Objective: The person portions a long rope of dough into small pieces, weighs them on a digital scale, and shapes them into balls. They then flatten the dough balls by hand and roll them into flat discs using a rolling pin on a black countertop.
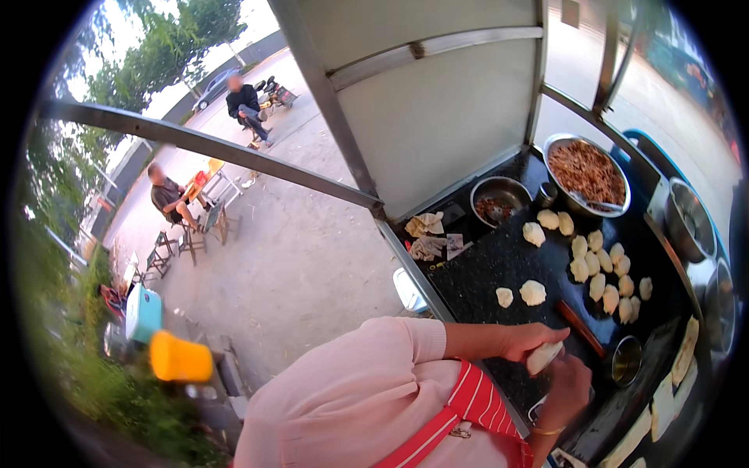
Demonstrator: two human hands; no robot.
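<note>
My left hand [529, 341] holds a flattened piece of pale dough [544, 358] low over the near part of a black speckled worktop [485, 281]. Close beside it, my right hand [566, 377] is at the dough's edge, slightly blurred; its fingertips are partly hidden. A reddish wooden rolling pin [579, 329] lies just beyond both hands. Two dough pieces, one larger [533, 292] and one smaller [504, 297], rest to the left of the pin. Several more dough lumps [592, 263] sit clustered on the oiled far right part.
A metal bowl of reddish-brown filling [588, 175] stands at the back, beside a smaller bowl [501, 202]. A small oil bowl [626, 361] is right of my hands. Long dough strips [664, 403] lie at the lower right. A metal-framed panel [433, 111] borders the worktop; two people sit outside.
</note>
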